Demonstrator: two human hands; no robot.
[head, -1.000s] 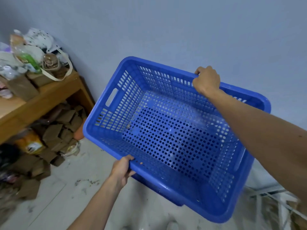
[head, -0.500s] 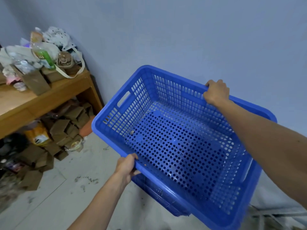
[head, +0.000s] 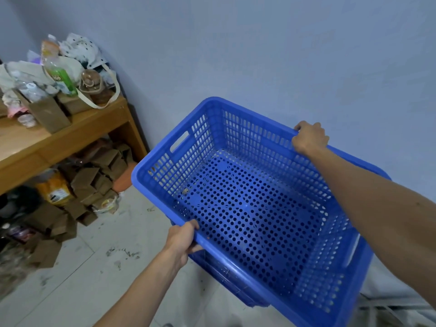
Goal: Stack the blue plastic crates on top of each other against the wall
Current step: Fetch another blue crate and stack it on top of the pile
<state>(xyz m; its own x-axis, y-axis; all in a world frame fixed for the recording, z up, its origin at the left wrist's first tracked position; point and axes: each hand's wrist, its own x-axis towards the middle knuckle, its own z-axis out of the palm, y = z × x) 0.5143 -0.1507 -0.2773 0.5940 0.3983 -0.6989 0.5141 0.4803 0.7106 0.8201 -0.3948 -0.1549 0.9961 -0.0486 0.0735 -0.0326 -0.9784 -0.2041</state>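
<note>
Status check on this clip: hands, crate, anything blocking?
Left hand grips near rim, right hand grips far rim. Top blue crate held tilted over lower blue crate by wall. Nothing in between.

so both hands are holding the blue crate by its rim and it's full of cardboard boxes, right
Not quite. The head view shows the left hand and right hand gripping the rim of the blue crate, but the crate is empty apart from a small scrap. The cardboard boxes lie under the wooden table.
</note>
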